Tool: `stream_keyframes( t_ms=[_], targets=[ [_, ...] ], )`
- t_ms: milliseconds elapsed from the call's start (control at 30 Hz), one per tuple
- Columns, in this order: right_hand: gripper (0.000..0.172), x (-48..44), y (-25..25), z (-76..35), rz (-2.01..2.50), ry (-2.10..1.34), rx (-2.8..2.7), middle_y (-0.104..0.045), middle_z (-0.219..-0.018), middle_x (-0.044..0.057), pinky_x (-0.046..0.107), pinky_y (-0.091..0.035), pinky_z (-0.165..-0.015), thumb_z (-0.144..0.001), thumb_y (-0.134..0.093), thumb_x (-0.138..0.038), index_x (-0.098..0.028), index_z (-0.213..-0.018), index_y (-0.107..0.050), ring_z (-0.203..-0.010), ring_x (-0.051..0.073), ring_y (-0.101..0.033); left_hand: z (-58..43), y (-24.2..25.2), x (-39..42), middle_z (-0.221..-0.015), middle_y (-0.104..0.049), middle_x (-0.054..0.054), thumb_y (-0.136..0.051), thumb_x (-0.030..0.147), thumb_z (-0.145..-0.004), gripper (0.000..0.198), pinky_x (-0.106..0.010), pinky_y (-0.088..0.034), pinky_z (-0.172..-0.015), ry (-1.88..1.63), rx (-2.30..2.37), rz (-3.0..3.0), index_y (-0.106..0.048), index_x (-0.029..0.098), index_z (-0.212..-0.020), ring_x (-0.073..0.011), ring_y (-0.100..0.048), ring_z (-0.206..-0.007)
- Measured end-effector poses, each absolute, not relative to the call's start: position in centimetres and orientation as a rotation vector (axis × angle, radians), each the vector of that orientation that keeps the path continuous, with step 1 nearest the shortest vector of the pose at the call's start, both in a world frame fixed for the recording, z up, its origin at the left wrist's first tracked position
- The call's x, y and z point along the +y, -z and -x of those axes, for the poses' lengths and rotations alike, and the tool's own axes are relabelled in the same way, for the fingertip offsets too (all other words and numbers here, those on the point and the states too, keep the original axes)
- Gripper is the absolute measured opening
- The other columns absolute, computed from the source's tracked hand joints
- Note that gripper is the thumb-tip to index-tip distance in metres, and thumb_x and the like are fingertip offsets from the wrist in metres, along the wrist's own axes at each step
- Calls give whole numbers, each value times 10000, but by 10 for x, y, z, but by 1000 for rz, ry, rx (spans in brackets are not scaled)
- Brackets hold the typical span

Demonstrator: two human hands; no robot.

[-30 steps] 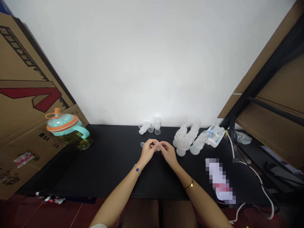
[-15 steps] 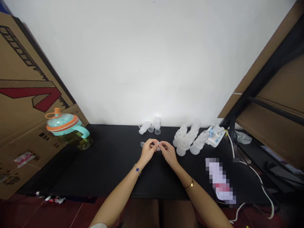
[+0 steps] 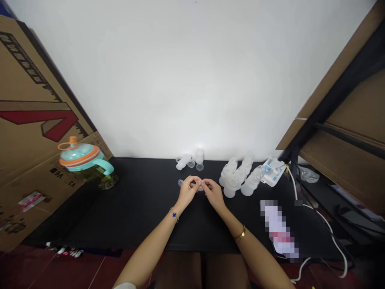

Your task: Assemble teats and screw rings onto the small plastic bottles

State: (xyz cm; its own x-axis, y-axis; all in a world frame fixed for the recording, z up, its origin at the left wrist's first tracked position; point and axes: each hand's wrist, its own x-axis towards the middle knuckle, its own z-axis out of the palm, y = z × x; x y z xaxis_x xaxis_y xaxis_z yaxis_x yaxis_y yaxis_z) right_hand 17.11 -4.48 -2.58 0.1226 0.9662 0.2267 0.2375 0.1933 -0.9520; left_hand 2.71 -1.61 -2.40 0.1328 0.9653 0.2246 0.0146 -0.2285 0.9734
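Note:
Over the middle of the black table, my left hand [image 3: 187, 192] and my right hand [image 3: 214, 195] meet at their fingertips. Between them they pinch a small, whitish translucent round piece [image 3: 201, 188]; the fingers cover much of it, so its exact kind is unclear. Just left of my left fingers lies a clear dome-shaped piece [image 3: 180, 182], partly hidden. Behind my hands, near the wall, are a translucent plastic bottle lying down [image 3: 183, 162] and an upright-looking translucent piece [image 3: 199, 155]. Several frosted plastic bottles with clear tops [image 3: 231, 188] stand grouped right of my right hand.
A large clear jug with a turquoise and orange lid [image 3: 80, 154] stands at the left beside a cardboard box [image 3: 30, 168]. At the right are a white power strip [image 3: 273, 172], a white cable [image 3: 326, 224] and a blurred-out flat object [image 3: 279, 230] near the table's front edge.

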Motion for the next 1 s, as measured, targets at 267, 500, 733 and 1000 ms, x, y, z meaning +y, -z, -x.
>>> stream_keyframes(
  t_ms=[267,500,733,1000],
  targets=[
    [310,-44,27,-171,1260,-800,-1372,-722,-879,67,244,-422,-452,-870,-602,-458,-186,-917,-743,-547,136,-549,-28,26,-15,-924,-630,-34,-735,386,-798,250,-214,-541,-508,-1255,1032,-1474,-721,154,-890,-95,-622,-580],
    [296,-43,30,-172,1256,-792,-1374,-717,-880,63,241,-423,-453,-873,-605,-449,-189,-923,-737,-560,140,-559,-27,27,-15,-927,-620,-34,-731,382,-799,244,-217,-539,-504,-1240,1032,-1475,-719,156,-890,-101,-631,-584],
    [307,-43,29,-172,1261,-778,-1380,-723,-870,66,238,-425,-453,-876,-598,-459,-187,-921,-734,-568,144,-565,-28,25,-15,-921,-618,-32,-738,390,-789,257,-216,-538,-498,-1249,1031,-1466,-718,152,-884,-98,-626,-576],
    [310,-44,28,-171,1249,-781,-1384,-721,-866,62,243,-422,-455,-876,-605,-471,-188,-906,-727,-545,136,-556,-27,24,-16,-927,-632,-35,-741,368,-789,227,-220,-543,-498,-1254,1033,-1467,-723,160,-878,-94,-616,-571]
  ],
)
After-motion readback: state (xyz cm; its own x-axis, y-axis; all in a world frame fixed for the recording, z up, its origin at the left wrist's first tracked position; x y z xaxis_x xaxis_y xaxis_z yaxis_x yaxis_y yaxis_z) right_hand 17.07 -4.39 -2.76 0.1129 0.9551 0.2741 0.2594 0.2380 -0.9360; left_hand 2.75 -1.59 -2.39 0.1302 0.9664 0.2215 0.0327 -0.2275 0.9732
